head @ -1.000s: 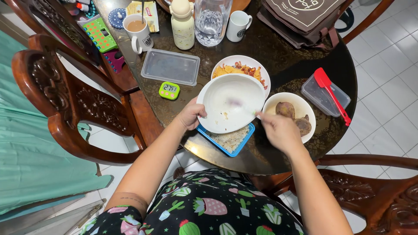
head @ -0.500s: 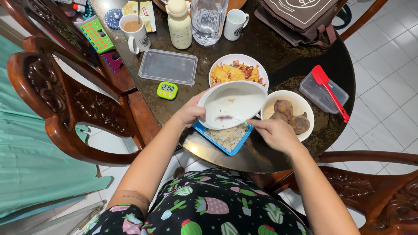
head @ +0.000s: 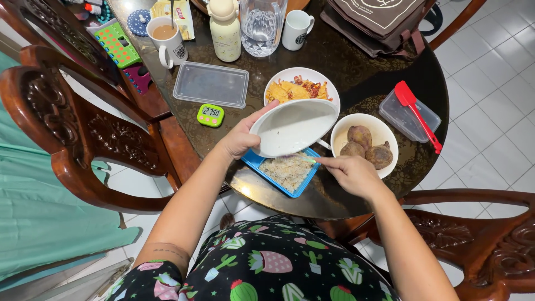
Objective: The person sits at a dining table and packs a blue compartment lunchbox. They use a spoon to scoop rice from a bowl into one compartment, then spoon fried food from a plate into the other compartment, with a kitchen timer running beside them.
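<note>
My left hand [head: 241, 139] grips the rim of a white bowl [head: 292, 127] and holds it steeply tilted over a blue rectangular container [head: 257, 162] at the table's near edge. Pale rice-like food [head: 287, 170] lies in that container. My right hand [head: 350, 171] holds a thin utensil [head: 305, 158] whose tip sits at the bowl's lower lip, just above the food. Most of the utensil is hidden by my fingers.
A plate of orange and yellow food [head: 300, 88] and a bowl of brown round pieces [head: 365, 146] stand behind the tilted bowl. A clear lid [head: 211, 84], a green timer [head: 210, 115], a lidded tub with a red spatula [head: 411, 114], mugs, a bottle and a jug crowd the dark round table [head: 368, 67]. Carved wooden chairs [head: 72, 134] flank it.
The white bowl has gone from lying nearly flat over the blue container to steeply tilted. My right hand moved from inside the bowl down to its lower lip. More food lies in the container.
</note>
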